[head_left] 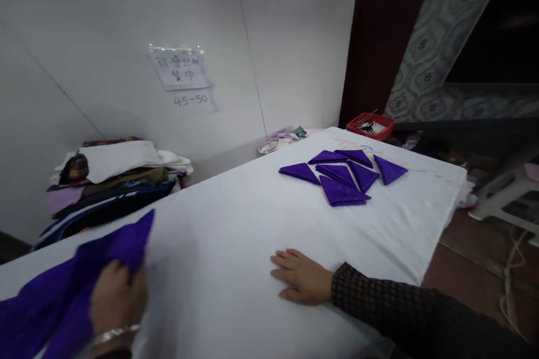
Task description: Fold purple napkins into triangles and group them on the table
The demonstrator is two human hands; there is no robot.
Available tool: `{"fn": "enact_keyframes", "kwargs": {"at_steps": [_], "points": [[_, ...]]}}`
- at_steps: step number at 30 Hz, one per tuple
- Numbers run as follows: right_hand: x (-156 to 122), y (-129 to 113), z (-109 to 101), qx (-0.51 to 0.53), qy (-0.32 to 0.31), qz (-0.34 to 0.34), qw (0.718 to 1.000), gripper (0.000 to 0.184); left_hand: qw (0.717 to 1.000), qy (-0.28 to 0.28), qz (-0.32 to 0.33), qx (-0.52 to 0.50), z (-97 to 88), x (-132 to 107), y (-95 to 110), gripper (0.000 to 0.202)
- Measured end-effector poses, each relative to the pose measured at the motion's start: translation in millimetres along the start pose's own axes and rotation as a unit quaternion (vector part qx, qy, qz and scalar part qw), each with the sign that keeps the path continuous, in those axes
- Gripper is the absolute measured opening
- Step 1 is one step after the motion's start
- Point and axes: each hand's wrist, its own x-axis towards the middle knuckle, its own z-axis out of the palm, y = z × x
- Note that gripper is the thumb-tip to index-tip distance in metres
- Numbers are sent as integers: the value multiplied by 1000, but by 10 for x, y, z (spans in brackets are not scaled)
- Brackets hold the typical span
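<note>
My left hand (115, 294), with a silver bangle on the wrist, is closed on a loose purple cloth (76, 280) at the near left of the white-covered table (236, 219). My right hand (301, 276) lies flat on the white cover near the front middle, fingers stretched out and holding nothing. Farther back on the table lie several purple cloths folded into triangles (343, 174), some overlapping.
A pile of mixed fabrics (109, 179) rests against the wall at the left. A small heap of pale cloth (280, 139) and a red tray (370, 126) sit at the table's far end. A paper note (181, 70) hangs on the wall. A white stool (509, 196) stands on the floor at right.
</note>
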Motion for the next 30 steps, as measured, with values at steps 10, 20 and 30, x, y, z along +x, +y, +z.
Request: {"fn": "enact_keyframes", "kwargs": {"at_steps": [10, 20, 30], "points": [[51, 239, 146, 101, 162, -16, 982, 80, 836, -132, 517, -128, 102, -2053, 1294, 35], [63, 290, 203, 198, 199, 101, 954, 41, 922, -204, 286, -164, 0, -2383, 1588, 43], [-370, 28, 334, 379, 283, 145, 869, 32, 911, -186, 98, -356, 14, -2428, 1717, 37]]}}
